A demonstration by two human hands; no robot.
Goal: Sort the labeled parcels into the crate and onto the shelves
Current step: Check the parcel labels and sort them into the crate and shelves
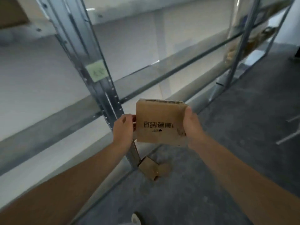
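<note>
A small brown cardboard parcel (159, 122) with black printed characters on its near face is held up in front of me. My left hand (123, 127) grips its left edge and my right hand (192, 125) grips its right edge, thumb over the top corner. The parcel hangs in the air in front of a metal shelving unit, beside the grey upright post (103, 88). White shelf boards (40, 82) run left and right of that post, and a pale green label (96, 70) is stuck on the post. No crate is in view.
A piece of brown cardboard (152, 169) lies on the dark floor (227, 143) at the foot of the post. Brown items (233, 51) sit far back on the right shelf. A second upright (240, 46) stands farther right. My shoe tip (135, 218) shows below.
</note>
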